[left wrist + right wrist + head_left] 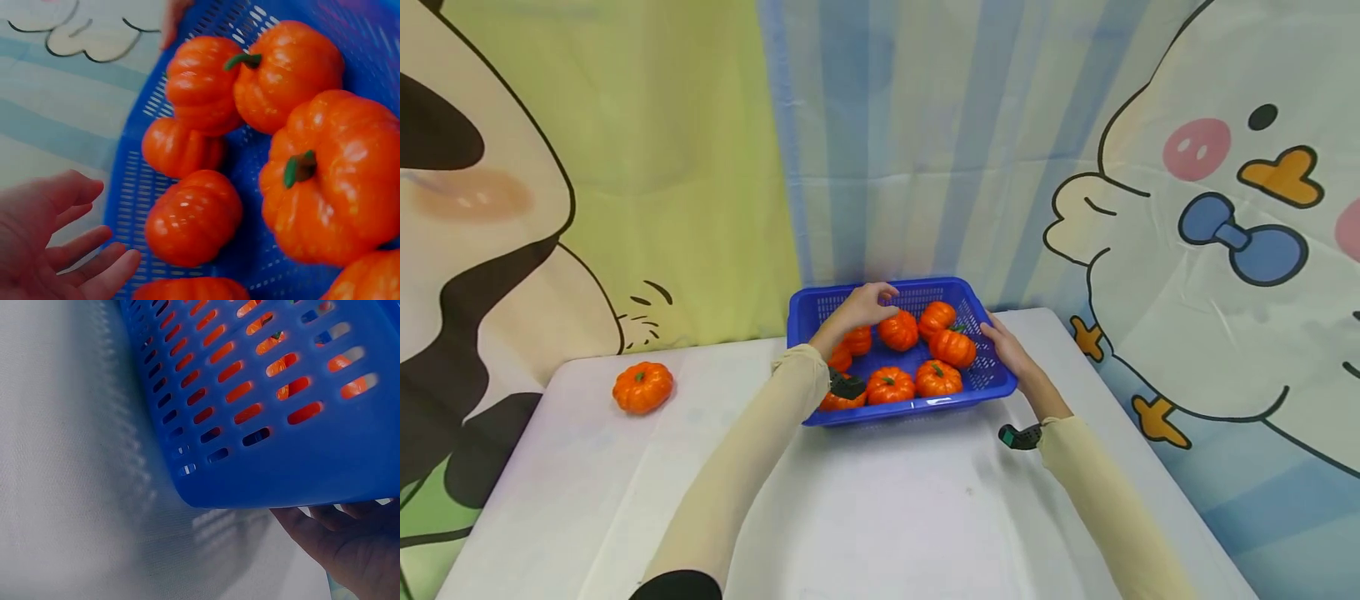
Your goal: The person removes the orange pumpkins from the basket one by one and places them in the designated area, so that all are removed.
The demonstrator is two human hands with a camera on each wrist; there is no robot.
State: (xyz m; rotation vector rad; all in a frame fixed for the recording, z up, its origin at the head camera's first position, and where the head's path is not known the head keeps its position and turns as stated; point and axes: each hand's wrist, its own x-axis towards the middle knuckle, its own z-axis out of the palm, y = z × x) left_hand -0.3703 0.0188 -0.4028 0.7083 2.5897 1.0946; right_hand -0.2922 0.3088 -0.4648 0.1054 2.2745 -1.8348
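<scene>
A blue plastic basket with slotted walls holds several small orange pumpkins with green stems. Over its back left part, my left hand hovers with loosely bent fingers and nothing in them. In the left wrist view that hand is apart from the nearest pumpkin. My right hand grips the basket at its right side, by the rim. The right wrist view shows the right hand's fingers against the outside of the basket wall, partly hidden behind it.
One more pumpkin lies by itself on the left of the white table. Behind the table hangs a printed curtain, close to the basket's back edge. A cartoon chick panel borders the right side.
</scene>
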